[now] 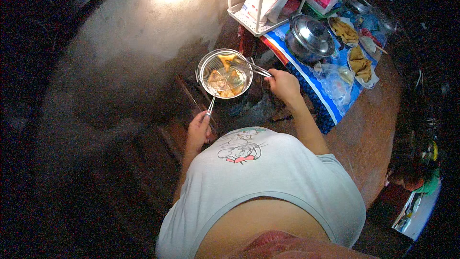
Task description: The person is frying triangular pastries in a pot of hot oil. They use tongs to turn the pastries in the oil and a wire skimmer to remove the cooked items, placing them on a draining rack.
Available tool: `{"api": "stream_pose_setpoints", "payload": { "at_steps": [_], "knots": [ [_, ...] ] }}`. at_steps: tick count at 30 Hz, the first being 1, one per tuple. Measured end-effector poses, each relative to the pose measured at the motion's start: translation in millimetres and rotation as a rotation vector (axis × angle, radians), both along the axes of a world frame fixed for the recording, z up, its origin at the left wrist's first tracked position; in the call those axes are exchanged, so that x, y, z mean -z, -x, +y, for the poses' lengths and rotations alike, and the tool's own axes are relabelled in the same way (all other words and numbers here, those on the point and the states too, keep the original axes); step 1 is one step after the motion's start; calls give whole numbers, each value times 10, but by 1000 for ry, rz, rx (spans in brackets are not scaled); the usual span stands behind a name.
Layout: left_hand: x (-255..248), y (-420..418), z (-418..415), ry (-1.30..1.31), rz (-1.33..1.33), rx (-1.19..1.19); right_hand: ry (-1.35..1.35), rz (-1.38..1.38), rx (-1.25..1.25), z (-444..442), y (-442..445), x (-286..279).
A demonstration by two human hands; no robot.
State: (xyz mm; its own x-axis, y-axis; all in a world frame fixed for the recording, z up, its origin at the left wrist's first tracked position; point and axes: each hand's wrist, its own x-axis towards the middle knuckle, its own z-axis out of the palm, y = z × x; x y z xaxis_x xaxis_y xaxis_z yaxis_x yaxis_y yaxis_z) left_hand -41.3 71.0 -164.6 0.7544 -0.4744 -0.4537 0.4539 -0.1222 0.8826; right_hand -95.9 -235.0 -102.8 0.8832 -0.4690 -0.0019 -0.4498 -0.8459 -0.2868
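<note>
My left hand (200, 129) grips the handle of a round wire skimmer (212, 88), whose coiled mesh lies over a metal pot (250, 82). Golden-brown folded pastries (227, 92) show through and around the wires inside the pot. In my right hand (284, 84) is a pair of metal tongs (259, 69), reaching in from the right. The tips of the tongs are beside a pale golden triangular pastry (226, 61) at the pot's far side. Whether they pinch it, I cannot tell.
Right of the pot, a table with a blue patterned cloth (309, 79) bears a lidded steel pot (312, 37), paper-lined fried pastries (360, 65) and a clear plastic bag (334, 82). A white shelf rack (258, 30) holding packets stands beyond. A stained wall (125, 43) rises at left.
</note>
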Motion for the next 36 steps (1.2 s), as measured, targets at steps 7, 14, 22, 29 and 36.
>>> {"api": "stream_pose_setpoints", "payload": {
  "at_steps": [7, 14, 22, 29, 36],
  "knots": [
    [-291, -113, 31, -107, -101, -14, -31, 93, 34, -83, 68, -560],
    [-231, -198, 114, -5, -187, -134, -131, 305, -36, -262, -21, -684],
    [-399, -287, 127, -14, -170, -148, 61, 489, -112, -179, -594, -247],
    [-418, -232, 107, -24, -140, -128, 103, 574, -184, 84, -1010, 255],
    [-383, -222, 97, 22, -124, -121, -27, 618, -114, -28, -1102, 306]
  ]
}}
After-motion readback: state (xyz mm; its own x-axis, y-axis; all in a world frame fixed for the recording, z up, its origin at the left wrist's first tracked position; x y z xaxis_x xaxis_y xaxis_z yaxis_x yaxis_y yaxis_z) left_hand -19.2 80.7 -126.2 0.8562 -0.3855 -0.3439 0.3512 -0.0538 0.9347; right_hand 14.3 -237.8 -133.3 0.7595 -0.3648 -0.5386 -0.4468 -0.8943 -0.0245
